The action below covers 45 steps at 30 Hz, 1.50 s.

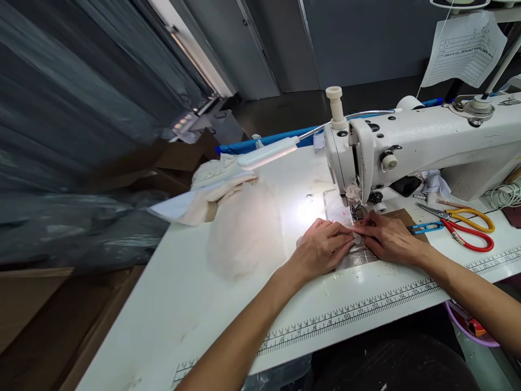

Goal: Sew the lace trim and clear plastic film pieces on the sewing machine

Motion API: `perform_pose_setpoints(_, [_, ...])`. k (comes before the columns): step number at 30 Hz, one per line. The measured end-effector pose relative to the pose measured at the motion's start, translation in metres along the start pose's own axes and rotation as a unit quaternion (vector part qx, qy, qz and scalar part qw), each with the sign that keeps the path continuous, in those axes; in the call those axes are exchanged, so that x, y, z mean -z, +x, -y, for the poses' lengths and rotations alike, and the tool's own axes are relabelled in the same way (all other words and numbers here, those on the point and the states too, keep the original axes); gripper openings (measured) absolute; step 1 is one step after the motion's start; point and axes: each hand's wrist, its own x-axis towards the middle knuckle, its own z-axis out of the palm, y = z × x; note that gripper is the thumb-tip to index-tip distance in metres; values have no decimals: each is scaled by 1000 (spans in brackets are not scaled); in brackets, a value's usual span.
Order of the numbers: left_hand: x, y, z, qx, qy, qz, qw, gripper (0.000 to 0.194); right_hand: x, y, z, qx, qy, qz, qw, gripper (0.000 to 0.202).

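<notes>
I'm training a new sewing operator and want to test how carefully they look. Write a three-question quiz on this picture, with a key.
1. Multiple choice: what colours are the handles of the scissors?
a) both black
b) one red, one yellow
c) both green

2. True or false: the left hand is gripping the scissors.

3. Fill in: along the edge of the table nearest the person run printed ____.

Key
1. b
2. False; the left hand is close to the right hand, at the sewing machine.
3. ruler markings
</notes>
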Motion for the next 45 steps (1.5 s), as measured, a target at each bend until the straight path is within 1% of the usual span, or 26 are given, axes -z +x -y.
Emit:
perform_pose_setpoints(3, [1,0,-2,-26,34,-15,999,17,1,-1,-2,-5,37,-14,999,37])
perform_pose_setpoints(6, [0,0,-3,-42,37,-27,998,16,2,-2,-3,-7,61,-24,998,36])
perform_pose_setpoints(11, [-1,0,-1,-57,9,-20,998,16,1,-2,-3,8,33,-20,999,36])
perform_pose_setpoints(18, [6,-1,1,-21,-51,12,998,14,0,-1,1,13,-30,-5,999,37])
perform_pose_setpoints(21, [7,-1,0,-25,-37,12,999,14,1,-1,2,14,-43,5,999,36])
perform_pose_setpoints(25, [5,-3,1,-39,5,7,999,14,1,-2,0,26,-28,0,999,39])
perform_pose_setpoints(29, [3,-6,5,-27,-25,10,999,14,0,-4,-5,46,-9,-18,999,39])
perform_pose_setpoints(33, [3,-8,7,-13,-40,19,999,14,-1,-3,-4,55,-26,-16,998,35])
perform_pose_setpoints(39, [6,-4,2,-66,-11,9,998,15,1,-2,4,32,-40,-8,999,33])
perform_pose_setpoints(43, [6,-3,1,-70,-11,27,997,17,2,-3,2,20,-1,-7,1000,34])
perform_pose_setpoints(45, [5,-3,2,-75,-8,23,997,16,2,-4,0,22,23,-5,999,36])
